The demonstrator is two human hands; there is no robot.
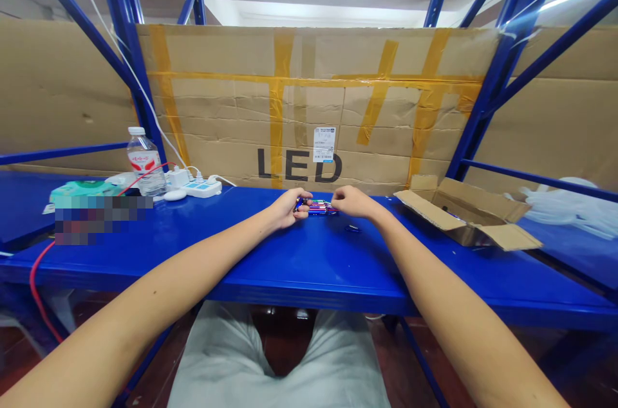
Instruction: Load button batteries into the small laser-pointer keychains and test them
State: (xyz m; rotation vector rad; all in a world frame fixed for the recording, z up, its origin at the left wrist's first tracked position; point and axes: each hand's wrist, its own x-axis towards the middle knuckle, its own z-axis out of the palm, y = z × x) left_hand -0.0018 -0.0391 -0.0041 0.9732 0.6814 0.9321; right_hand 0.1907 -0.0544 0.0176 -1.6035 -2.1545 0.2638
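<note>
Both my arms reach far forward over a blue metal shelf. My left hand is closed around the left end of a small bundle of colourful pens lying on the shelf. My right hand is closed in a pinch at the bundle's right end. A small dark piece lies on the shelf just in front of my right hand; what it is I cannot make out.
An open cardboard box lies to the right. At the left stand a water bottle, a white power strip and a green packet. A large taped "LED" cardboard sheet backs the shelf. White gloves lie far right.
</note>
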